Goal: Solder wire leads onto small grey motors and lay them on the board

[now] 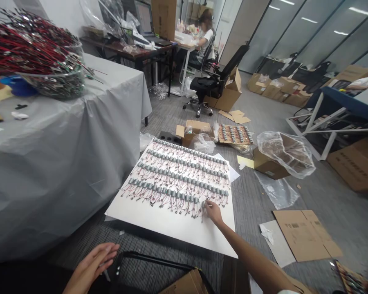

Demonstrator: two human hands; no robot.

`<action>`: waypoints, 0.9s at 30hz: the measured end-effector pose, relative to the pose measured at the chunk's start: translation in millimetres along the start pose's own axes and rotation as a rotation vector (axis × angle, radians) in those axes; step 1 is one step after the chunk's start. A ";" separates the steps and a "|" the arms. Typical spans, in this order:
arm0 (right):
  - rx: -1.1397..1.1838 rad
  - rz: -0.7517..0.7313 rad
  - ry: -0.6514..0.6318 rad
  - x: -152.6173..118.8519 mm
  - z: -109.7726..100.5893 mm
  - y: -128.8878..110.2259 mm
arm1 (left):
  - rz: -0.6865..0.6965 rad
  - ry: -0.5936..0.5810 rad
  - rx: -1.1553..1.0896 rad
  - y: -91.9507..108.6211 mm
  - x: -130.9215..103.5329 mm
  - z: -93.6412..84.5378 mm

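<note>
Evidently one grey wired cylinder (203, 203) sat right at the fingertips of the right hand (213, 210), at nine o'clock from them, its thin leads trailing toward six o'clock. Thumb and forefinger were pinching it; whether its underside touched the white board (159, 223) below could not be told. Just beside it, at ten o'clock and separated by a narrow gap, the nearest row of matching cylinders (162, 190) ended. Three more rows lay beyond, between ten and one o'clock, their leads also pointing back toward the wearer.

At eight o'clock from the pinch, well apart from the board, the left hand (93, 263) hung with nothing in it, its fingers loosely extended and a little curved.

Farther out, a grey-draped table (110, 134) stood at ten o'clock, carrying a clear bowl (61, 83) heaped with red-and-black wire leads. A black swivel chair (207, 85) was at twelve, a plastic-lined cardboard box (268, 163) near two, and flattened cardboard (306, 236) between three and four.
</note>
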State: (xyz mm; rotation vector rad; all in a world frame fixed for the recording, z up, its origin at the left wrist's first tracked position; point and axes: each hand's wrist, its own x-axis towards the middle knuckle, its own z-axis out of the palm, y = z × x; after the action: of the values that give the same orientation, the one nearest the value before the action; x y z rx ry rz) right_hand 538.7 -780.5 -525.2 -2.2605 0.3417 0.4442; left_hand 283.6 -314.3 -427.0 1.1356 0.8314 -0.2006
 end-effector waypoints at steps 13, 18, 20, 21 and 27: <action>-0.095 -0.033 0.104 14.1 1.5 21.7 | 0.004 0.083 -0.074 -5.3 3.6 -10.5; -0.101 -0.046 0.080 17.2 3.0 21.3 | 0.007 0.088 -0.052 -1.2 2.4 -6.1; -0.099 -0.052 0.078 18.1 5.5 20.3 | 0.007 0.085 -0.046 -0.8 2.2 -6.2; -0.098 -0.057 0.077 18.4 7.1 19.6 | 0.006 0.089 -0.049 -0.7 2.2 -6.3; -0.090 -0.087 0.066 17.7 15.5 14.8 | 0.004 0.084 -0.080 -3.3 4.3 -8.1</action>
State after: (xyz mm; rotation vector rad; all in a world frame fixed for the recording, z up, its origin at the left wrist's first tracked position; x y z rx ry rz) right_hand 545.9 -780.3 -552.0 -2.3712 0.2599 0.3464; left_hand 280.9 -307.7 -433.6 1.0758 0.9041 -0.1156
